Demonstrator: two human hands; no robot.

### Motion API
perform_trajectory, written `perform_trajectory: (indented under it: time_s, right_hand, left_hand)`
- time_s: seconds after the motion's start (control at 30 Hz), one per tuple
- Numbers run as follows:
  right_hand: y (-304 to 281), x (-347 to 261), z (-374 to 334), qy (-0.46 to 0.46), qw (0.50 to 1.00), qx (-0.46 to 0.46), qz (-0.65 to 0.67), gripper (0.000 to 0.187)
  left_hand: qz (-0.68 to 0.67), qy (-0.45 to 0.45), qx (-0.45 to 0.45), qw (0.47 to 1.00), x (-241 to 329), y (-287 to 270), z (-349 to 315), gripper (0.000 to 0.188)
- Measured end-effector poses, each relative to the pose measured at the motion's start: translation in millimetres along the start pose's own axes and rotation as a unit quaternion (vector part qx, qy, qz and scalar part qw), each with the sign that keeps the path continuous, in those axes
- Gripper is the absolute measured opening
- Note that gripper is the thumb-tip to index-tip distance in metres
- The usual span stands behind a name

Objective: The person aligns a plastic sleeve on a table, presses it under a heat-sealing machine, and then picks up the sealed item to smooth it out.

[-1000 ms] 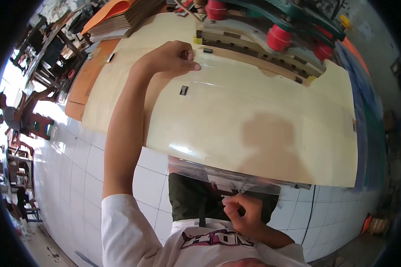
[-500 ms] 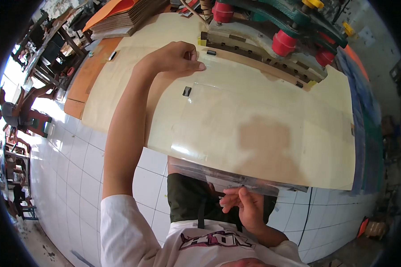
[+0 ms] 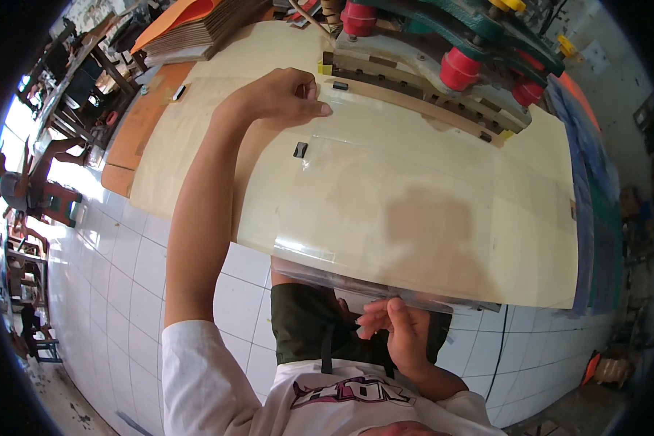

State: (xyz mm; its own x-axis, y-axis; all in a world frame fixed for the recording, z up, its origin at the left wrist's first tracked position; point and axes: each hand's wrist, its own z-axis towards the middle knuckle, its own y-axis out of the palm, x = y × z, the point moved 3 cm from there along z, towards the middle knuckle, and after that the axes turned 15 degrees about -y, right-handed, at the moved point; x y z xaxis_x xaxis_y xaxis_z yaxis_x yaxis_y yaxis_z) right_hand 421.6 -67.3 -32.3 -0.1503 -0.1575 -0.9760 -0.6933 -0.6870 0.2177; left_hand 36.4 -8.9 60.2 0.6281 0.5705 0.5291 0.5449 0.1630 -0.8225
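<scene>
A clear plastic sheet (image 3: 356, 185) lies over a cream-coloured board (image 3: 534, 247), its near part hanging past the front edge. On the board's far side, left of the machine, rests my left hand (image 3: 287, 96). Its fingers are curled with the thumb pointing right; whatever they may hold is hidden. Below the front edge is my right hand (image 3: 403, 330), close to the hanging plastic, with thumb raised and fingers apart. A small black stop (image 3: 300, 150) sits near the sheet's left side, and another black piece (image 3: 339, 86) lies just right of my left hand.
A green press (image 3: 443, 29) with red cylinders and a long slotted bar (image 3: 421, 93) stands at the back. Brown and orange folded sheets (image 3: 189, 36) are stacked at the far left. Blue plastic (image 3: 585, 152) hangs along the right. Another person sits by a red stool (image 3: 62, 202).
The view has shifted very slightly. My right hand is a little higher, nearer the hanging plastic, while my left hand stays in the same spot on the board.
</scene>
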Motion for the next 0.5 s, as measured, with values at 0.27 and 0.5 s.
perform_trajectory:
  time_s: [0.27, 0.5]
  right_hand:
    - [-1.4, -0.9, 2.3, -0.012, 1.000, -0.002, 0.000, 0.049]
    - [-1.2, -3.4, 2.9, -0.009, 1.000, 0.003, -0.003, 0.048]
  left_hand:
    - [0.002, 0.006, -0.003, 1.000, -2.8, -0.2, 3.4, 0.039]
    - [0.006, 0.023, 0.006, 1.000, -0.6, -0.4, 3.8, 0.039]
